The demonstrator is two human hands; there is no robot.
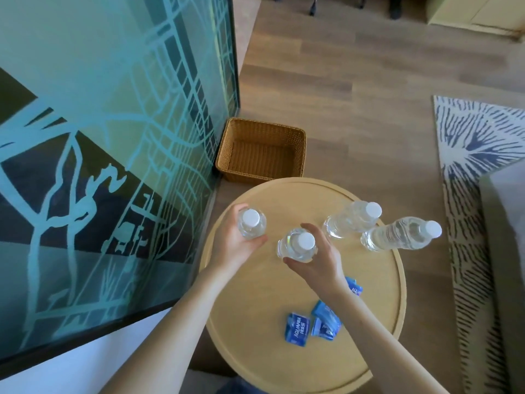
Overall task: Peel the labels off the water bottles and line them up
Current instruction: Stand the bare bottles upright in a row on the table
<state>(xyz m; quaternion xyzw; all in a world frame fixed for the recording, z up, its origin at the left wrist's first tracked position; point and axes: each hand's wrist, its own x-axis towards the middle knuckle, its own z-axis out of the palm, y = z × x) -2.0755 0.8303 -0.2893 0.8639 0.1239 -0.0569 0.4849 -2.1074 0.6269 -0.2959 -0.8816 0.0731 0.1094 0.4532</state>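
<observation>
The right forearm (377,331) hides part of 1 blue label (355,287); rug (477,143) runs off-frame.

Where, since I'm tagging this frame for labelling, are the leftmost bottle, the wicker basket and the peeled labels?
leftmost bottle (251,217), head view, on its white cap.
wicker basket (264,135), head view, on its far inner wall.
peeled labels (297,329), head view, on the leftmost blue label.
</observation>
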